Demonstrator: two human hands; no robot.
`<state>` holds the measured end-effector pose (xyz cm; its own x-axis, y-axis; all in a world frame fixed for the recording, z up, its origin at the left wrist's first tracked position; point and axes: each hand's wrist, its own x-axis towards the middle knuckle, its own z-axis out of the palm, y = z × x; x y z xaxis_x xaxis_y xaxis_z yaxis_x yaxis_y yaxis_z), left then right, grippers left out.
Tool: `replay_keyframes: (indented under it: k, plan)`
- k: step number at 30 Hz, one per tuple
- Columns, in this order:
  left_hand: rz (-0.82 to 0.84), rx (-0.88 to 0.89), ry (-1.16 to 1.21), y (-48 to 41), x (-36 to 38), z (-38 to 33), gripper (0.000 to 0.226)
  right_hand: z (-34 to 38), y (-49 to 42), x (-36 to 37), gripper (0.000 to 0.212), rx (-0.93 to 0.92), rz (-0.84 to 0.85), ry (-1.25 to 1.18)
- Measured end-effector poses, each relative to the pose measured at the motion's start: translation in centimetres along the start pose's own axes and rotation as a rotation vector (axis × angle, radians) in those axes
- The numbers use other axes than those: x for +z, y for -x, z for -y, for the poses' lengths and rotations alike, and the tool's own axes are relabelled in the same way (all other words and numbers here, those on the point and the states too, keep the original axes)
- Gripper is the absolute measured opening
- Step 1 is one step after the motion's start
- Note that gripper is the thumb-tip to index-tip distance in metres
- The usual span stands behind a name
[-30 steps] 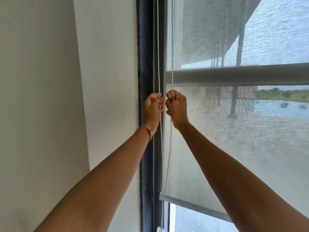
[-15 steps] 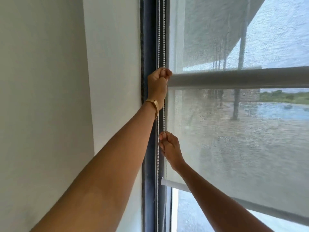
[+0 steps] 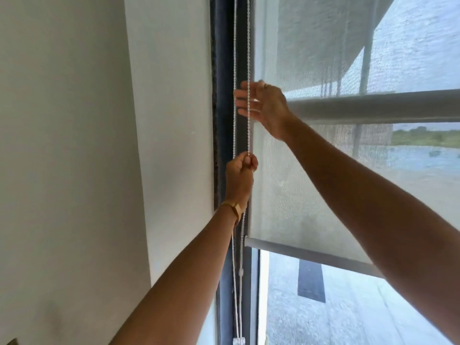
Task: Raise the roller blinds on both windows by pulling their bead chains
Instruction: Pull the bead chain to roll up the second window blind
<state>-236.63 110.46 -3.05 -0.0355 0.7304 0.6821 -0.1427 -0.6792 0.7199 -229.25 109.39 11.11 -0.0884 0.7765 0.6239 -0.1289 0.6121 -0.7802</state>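
Note:
A white bead chain (image 3: 234, 58) hangs in two strands along the dark window frame (image 3: 221, 95). My left hand (image 3: 240, 175), with a gold bracelet on the wrist, is closed in a fist on the right strand at mid height. Above it, my right hand (image 3: 263, 105) has its fingers spread apart around the same strand, holding nothing. The grey mesh roller blind (image 3: 311, 195) covers the upper window. Its bottom bar (image 3: 298, 253) sits low, with bare glass below it.
A white wall (image 3: 87, 145) fills the left side, right up to the frame. A horizontal window bar (image 3: 373, 107) crosses behind the blind. The chain's tensioner (image 3: 239, 341) sits at the bottom of the frame. Outside lies a paved terrace.
My left hand has pulled the chain down from the window bar's height to mid frame. My right hand let go low down, rose above the left and opened. The bottom bar sits higher.

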Motion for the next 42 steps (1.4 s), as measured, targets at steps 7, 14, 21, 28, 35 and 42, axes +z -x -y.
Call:
replay_keyframes:
  k: [7, 14, 21, 28, 35, 42]
  plan:
    - [0.029, -0.08, -0.029, 3.0, -1.2, 3.4, 0.033, 4.0, -2.7, 2.1, 0.031, -0.003, -0.158, -0.068]
    - [0.104, -0.147, -0.082, 4.6, -2.3, 5.2, 0.03, 0.9, -1.6, 2.6, 0.034, -0.26, -0.203, 0.255]
    - [0.126, -0.273, 0.042, 0.6, -2.6, 2.6, 0.029, -2.1, 0.4, 2.2, 0.034, -0.333, -0.21, 0.24]
    - [0.046, -0.065, 0.181, -7.8, -0.8, -5.9, 0.048, -10.0, 3.8, 0.9, 0.027, -0.3, -0.29, 0.318]
    - [0.103, -0.077, 0.214, -11.8, 0.4, -10.4, 0.034, -16.1, 7.9, 0.2, 0.033, -0.14, -0.254, 0.253]
    - [0.178, -0.007, 0.044, -9.4, 0.1, -7.0, 0.04, -19.8, 10.7, -0.4, 0.033, 0.007, -0.144, 0.169]
